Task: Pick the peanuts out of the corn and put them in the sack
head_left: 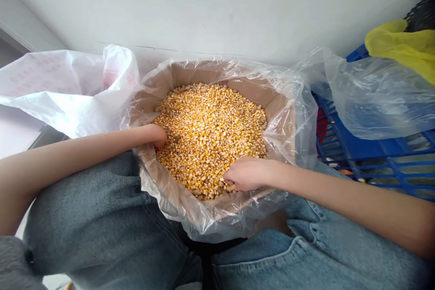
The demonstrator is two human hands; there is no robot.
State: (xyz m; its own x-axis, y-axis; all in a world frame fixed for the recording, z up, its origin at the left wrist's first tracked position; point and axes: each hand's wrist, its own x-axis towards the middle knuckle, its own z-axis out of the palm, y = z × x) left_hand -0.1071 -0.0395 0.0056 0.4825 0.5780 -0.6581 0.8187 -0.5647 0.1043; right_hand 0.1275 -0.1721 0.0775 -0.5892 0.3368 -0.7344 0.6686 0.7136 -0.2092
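Observation:
Yellow and white corn kernels (210, 131) fill a cardboard box (234, 82) lined with clear plastic (283, 133). Larger tan pieces that look like unshelled peanuts lie among the kernels, mostly near the edges. At the left side of the heap, my left hand (159, 137) reaches down into the corn; its fingers are hidden behind the hand and in the kernels. My right hand (245, 173) rests on the corn at the near right, its fingers curled and closed at the surface. Whatever they may hold is hidden.
A white plastic sack (78, 86) with faint red print lies left of the box. To the right stands a blue plastic crate (367, 149) with a clear bag (380, 99) and a yellow bag (401, 47) over it. A white wall (217, 9) rises behind. My knees flank the box.

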